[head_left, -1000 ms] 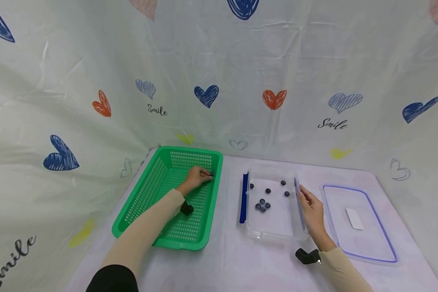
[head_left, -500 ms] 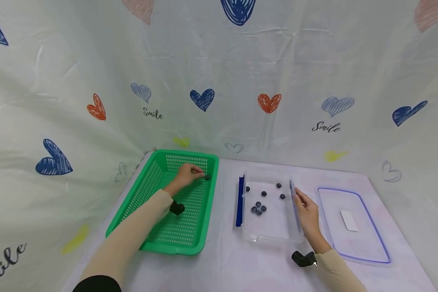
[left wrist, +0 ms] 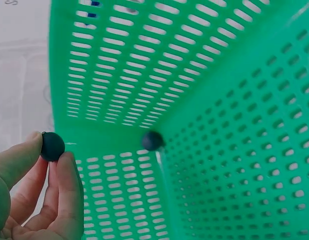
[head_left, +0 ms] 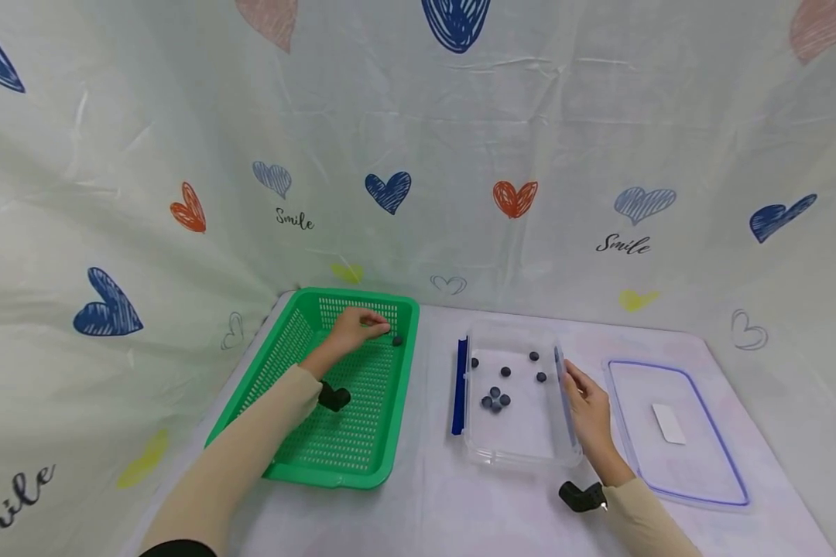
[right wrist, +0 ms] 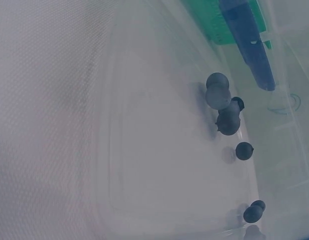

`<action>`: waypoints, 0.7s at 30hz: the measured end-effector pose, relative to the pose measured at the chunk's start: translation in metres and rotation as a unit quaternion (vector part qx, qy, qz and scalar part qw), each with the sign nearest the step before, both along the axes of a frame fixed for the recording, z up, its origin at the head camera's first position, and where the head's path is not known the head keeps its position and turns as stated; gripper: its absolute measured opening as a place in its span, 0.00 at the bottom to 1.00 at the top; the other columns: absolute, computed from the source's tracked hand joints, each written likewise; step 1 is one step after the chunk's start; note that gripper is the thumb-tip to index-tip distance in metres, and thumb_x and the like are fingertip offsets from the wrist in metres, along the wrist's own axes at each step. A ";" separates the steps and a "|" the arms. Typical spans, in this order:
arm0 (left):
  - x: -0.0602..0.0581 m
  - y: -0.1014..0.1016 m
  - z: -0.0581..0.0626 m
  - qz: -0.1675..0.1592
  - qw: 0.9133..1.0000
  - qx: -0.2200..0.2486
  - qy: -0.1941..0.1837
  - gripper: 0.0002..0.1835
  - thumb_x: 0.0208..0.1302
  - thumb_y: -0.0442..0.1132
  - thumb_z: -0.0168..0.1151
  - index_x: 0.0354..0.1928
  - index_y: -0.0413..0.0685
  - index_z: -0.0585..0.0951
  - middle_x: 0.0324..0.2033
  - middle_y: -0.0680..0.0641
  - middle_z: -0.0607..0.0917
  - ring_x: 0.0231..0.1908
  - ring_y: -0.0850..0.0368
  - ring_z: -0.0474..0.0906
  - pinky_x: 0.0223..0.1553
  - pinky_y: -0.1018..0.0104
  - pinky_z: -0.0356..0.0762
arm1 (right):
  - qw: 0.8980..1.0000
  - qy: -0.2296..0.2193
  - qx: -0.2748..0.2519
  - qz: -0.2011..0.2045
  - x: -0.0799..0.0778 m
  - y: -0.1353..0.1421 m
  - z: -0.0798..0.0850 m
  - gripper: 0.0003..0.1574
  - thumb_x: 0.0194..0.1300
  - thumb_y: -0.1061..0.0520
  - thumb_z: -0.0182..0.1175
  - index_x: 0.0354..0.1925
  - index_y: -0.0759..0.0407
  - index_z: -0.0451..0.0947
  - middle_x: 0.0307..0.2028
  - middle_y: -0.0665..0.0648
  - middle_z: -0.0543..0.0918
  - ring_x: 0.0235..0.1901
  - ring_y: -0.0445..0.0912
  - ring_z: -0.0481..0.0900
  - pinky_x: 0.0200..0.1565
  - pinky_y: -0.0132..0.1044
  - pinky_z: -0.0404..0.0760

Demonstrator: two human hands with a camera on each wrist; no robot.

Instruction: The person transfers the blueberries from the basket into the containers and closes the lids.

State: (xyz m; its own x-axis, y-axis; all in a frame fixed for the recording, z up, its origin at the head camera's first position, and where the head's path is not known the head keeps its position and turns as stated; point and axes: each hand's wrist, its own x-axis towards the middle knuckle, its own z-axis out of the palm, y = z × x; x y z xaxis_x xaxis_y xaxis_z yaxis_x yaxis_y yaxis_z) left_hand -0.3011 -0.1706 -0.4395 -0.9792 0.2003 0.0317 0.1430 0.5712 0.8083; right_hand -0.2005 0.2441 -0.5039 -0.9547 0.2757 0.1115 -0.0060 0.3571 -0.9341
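Note:
My left hand (head_left: 351,329) is over the far part of the green basket (head_left: 406,387). Its thumb and fingers pinch a blueberry (left wrist: 53,146), best seen in the left wrist view. A second blueberry (left wrist: 152,140) lies in the basket's corner, apart from the fingers. On the right, my right hand (head_left: 588,406) holds the right side wall of a clear plastic container (head_left: 522,456), thumb near the rim; some fingers are hidden. Several blueberries (head_left: 495,401) lie on the container's floor, some clustered, others scattered. The right wrist view shows these blueberries (right wrist: 228,120) but no fingers.
A clear lid (head_left: 704,464) with a blue seal and a white label (head_left: 668,423) lies right of the container. A blue latch flap (head_left: 459,387) hangs outward on the container's left side. Behind the table (head_left: 425,510) hangs a heart-printed curtain (head_left: 453,124).
My left hand has drawn back leftward and slightly up from the basket's far right corner, uncovering the blueberry there. The right hand stays at the container. The head view has shifted a little.

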 end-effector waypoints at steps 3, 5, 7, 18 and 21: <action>0.003 0.002 0.005 -0.003 1.000 0.002 -0.004 0.13 0.69 0.41 0.66 0.48 0.40 0.86 0.44 0.42 0.86 0.49 0.45 0.80 0.46 0.51 0.80 | 1.000 0.000 0.000 0.001 0.000 0.000 0.001 0.28 0.78 0.52 0.52 0.69 0.65 0.70 0.64 0.65 0.74 0.42 0.31 0.71 0.39 0.16 0.71; 0.005 0.003 0.008 -0.007 1.000 0.003 -0.005 0.13 0.69 0.41 0.66 0.49 0.40 0.86 0.44 0.43 0.86 0.48 0.45 0.80 0.47 0.51 0.80 | 1.000 -0.002 -0.003 0.002 -0.001 0.000 0.000 0.28 0.78 0.53 0.52 0.69 0.65 0.69 0.65 0.65 0.74 0.43 0.30 0.71 0.39 0.15 0.71; 0.006 0.005 0.011 -0.010 1.000 0.006 -0.008 0.13 0.69 0.41 0.65 0.49 0.40 0.86 0.44 0.42 0.86 0.48 0.45 0.80 0.47 0.51 0.80 | 1.000 -0.006 -0.004 0.005 -0.002 0.001 -0.001 0.27 0.79 0.54 0.51 0.69 0.65 0.69 0.65 0.66 0.73 0.43 0.30 0.70 0.40 0.15 0.71; 0.009 0.022 0.020 -0.032 0.999 0.016 -0.009 0.14 0.69 0.41 0.66 0.50 0.40 0.86 0.45 0.43 0.86 0.50 0.46 0.80 0.46 0.52 0.80 | 1.000 0.004 0.007 -0.001 -0.002 0.002 -0.002 0.28 0.78 0.51 0.53 0.69 0.64 0.70 0.64 0.65 0.74 0.42 0.29 0.71 0.39 0.15 0.71; 0.009 0.027 0.022 -0.039 0.999 0.017 -0.010 0.14 0.69 0.42 0.66 0.50 0.42 0.86 0.45 0.44 0.86 0.51 0.46 0.79 0.47 0.52 0.79 | 1.000 0.010 0.004 0.000 -0.001 0.001 -0.001 0.28 0.78 0.52 0.53 0.68 0.64 0.70 0.64 0.65 0.74 0.42 0.30 0.71 0.39 0.15 0.71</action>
